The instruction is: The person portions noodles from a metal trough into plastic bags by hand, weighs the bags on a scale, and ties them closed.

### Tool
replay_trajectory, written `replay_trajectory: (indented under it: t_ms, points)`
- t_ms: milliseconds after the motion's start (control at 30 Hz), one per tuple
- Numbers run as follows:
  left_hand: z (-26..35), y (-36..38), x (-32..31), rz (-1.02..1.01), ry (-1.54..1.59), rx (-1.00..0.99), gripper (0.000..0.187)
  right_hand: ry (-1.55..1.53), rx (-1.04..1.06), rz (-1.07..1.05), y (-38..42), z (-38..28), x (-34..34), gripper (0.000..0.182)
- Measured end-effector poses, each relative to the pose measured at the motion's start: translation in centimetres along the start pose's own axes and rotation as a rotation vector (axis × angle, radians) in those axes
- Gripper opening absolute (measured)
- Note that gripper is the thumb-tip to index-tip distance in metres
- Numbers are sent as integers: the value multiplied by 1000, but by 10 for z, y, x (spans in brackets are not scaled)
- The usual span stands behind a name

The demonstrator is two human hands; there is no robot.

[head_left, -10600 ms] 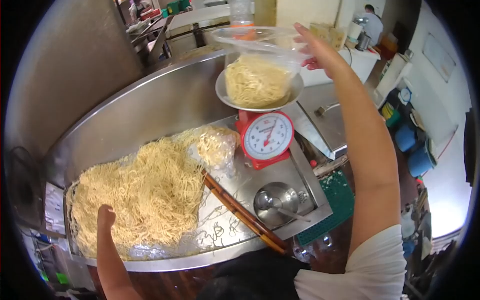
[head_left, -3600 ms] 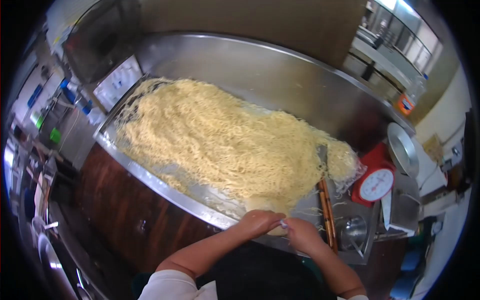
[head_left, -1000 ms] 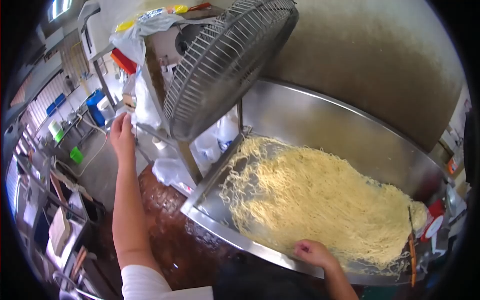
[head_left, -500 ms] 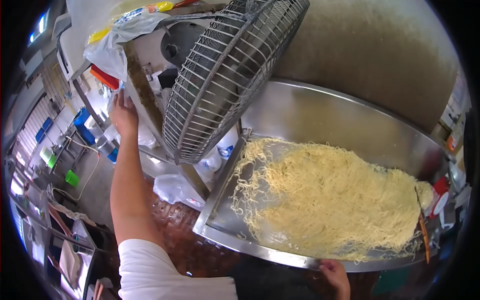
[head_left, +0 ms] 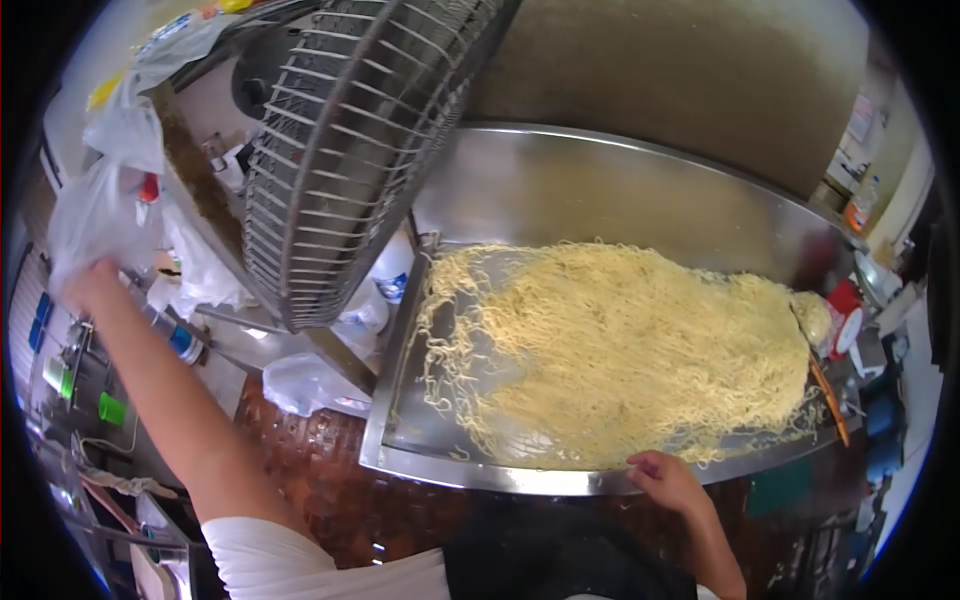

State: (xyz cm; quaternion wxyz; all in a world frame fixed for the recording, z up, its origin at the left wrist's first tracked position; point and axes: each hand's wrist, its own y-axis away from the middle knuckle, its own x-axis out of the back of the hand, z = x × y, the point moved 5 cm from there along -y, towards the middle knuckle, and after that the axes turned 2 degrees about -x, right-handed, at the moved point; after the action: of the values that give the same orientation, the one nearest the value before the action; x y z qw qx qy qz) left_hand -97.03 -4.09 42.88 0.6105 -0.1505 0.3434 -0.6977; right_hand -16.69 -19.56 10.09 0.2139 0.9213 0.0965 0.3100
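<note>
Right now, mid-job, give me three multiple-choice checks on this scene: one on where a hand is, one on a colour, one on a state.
1. Where is the right hand?
A. Buried in the noodles
B. On the front rim of the steel tray
C. On the fan

2. What colour is the scale body at the tray's far right end?
A. Red
B. Green
C. Black

3. How do the noodles lie?
A. Sealed in bags
B. Stacked in bowls
C. Loose in a heap across the tray

Answers:
1 B: the hand rests on the near edge of the steel tray, just short of the noodles.
2 A: the scale shows red beside its white dial.
3 C: the strands spread uncovered over most of the tray.

Meanwhile the left hand grips a clear plastic bag left of the fan.
</note>
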Motion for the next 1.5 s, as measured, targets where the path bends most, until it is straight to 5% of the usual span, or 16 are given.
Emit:
replay_trajectory:
  t_ms: [100, 200, 333, 433, 467, 533, 633, 667, 767, 800, 867, 967, 1167, 1333, 1400, 1500]
  points:
    - [51, 82, 62, 33, 153, -125, 41, -8, 59, 20, -1, 5, -2, 36]
    - [85, 246, 94, -258, 381, -11, 42, -90, 133, -35, 1, -10, -12, 41]
    - [111, 496, 62, -1270, 623, 847, 45, -49, 542, 19, 12, -93, -24, 50]
    - [134, 593, 50, -1501, 875, 1416, 47, 116, 831, 109, 11, -129, -42, 45]
    - [140, 606, 46, -1503, 968, 1474, 56, 4, 709, 46, 4, -121, -44, 41]
    - [171, 591, 25, -1660, 1315, 1400, 74, -209, 461, -71, -11, -99, -52, 32]
    - [169, 584, 9, -1726, 1236, 1308, 98, -727, 366, 60, -22, -69, -38, 23]
    - [166, 593, 10, -1840, 1178, 1070, 94, -702, 358, 120, -20, -64, -28, 21]
    - [143, 642, 23, -2096, 755, 963, 84, -818, 275, 191, -23, -54, -9, 22]
    - [129, 659, 21, -1935, 635, 886, 57, -742, 258, 168, -25, -49, -8, 24]
    - [113, 677, 7, -1543, 663, 1200, 38, -592, 223, 111, -32, -36, -9, 29]
    - [108, 663, -14, -1028, 592, 1352, 12, 98, 248, -315, -31, -59, 9, 38]
    - [27, 583, 0, -724, 325, 1008, 17, 367, 522, 175, -132, -31, 84, 34]
    - [14, 573, 72, -536, 143, 1204, 25, 810, 540, 390, -293, -30, 149, 38]
    - [64, 574, 84, -761, 219, 907, 25, 926, 499, 442, -340, -32, 163, 45]
    - [79, 589, 123, -803, -56, 889, 24, 903, 413, 454, -394, -43, 158, 51]
